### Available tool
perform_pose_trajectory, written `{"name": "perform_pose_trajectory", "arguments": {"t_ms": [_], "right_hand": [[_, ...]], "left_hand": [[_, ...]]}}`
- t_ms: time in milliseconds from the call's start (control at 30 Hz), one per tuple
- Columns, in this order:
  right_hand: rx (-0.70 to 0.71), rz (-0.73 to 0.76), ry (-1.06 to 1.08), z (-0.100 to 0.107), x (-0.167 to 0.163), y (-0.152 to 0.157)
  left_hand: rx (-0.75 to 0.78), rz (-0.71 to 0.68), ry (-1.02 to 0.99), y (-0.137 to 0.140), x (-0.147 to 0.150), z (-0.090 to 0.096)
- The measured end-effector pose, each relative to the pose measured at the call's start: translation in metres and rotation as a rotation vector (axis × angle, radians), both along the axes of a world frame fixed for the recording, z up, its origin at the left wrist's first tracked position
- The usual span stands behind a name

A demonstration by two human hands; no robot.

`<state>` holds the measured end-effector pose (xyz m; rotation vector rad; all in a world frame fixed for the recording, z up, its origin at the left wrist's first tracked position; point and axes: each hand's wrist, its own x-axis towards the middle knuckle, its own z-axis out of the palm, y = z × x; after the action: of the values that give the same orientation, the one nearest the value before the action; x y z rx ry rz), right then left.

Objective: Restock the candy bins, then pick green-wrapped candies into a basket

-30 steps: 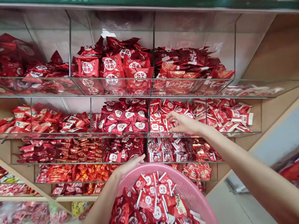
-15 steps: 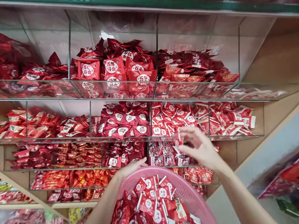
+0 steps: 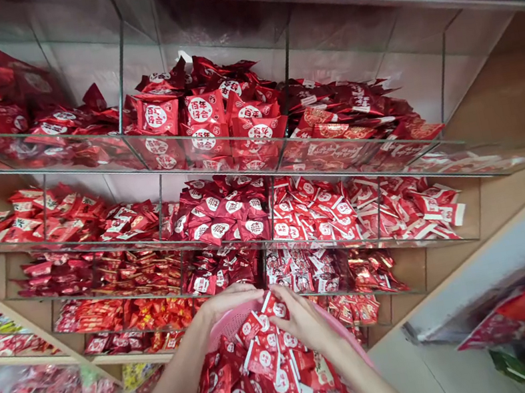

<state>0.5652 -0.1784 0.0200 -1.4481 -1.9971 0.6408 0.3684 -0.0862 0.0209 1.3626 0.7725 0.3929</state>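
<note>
The person stood close before a wall of glass shelves, every bin heaped with red sweet packets, and held a pink basket up at the near edge, below the lower bins. The left hand lay on the basket's far rim with its fingers folded over the edge, gripping it and carrying the weight. The basket was piled high with small red and white packets, of much the same look as those in the second-row bin up and to the right. The right hand was down in the basket at its far side, palm turned onto the heap, fingers bent and drawn close together, their tips touching the topmost packet, which stood tilted against the rim just beside the left hand. Whether those fingers had actually closed on it, or only rested against it, I could not tell from where I stood. To my eye the work was at the basket end of a trip between basket and shelf, with the hand among the loose packets and well clear of the bins. As I judged it, any next move called for a firm pinch on a few slippery wrappers, a lift clear of the rim, and a level basket, since the heap sat above the edge and could spill.
</note>
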Motion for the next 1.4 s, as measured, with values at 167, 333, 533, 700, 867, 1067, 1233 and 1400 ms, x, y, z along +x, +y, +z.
{"name": "perform_pose_trajectory", "arguments": {"t_ms": [167,333,533,700,867,1067,1233,1400], "right_hand": [[-0.037,0.049,-0.075,0.000,-0.018,-0.002],[-0.085,-0.025,0.118,-0.009,-0.018,-0.002],[-0.339,-0.058,0.441,-0.029,0.005,-0.001],[-0.361,-0.066,0.549,-0.034,0.006,-0.001],[-0.341,-0.119,0.615,-0.034,0.003,0.002],[-0.337,-0.177,0.632,-0.028,0.005,0.003],[-0.295,-0.209,0.639,-0.022,0.006,0.003],[-0.247,-0.260,0.686,-0.016,0.022,-0.001]], "left_hand": [[0.057,-0.057,-0.014,0.008,0.001,-0.015],[0.061,-0.034,-0.005,0.012,0.000,-0.026],[0.117,-0.032,0.094,0.011,-0.002,-0.019],[0.092,-0.010,0.109,0.008,0.000,-0.014],[0.091,-0.023,0.110,0.008,-0.001,-0.013],[0.103,-0.019,0.066,0.008,0.000,-0.015],[0.092,-0.021,0.049,0.004,0.001,-0.013],[0.001,0.096,0.054,-0.002,0.005,-0.012]]}}
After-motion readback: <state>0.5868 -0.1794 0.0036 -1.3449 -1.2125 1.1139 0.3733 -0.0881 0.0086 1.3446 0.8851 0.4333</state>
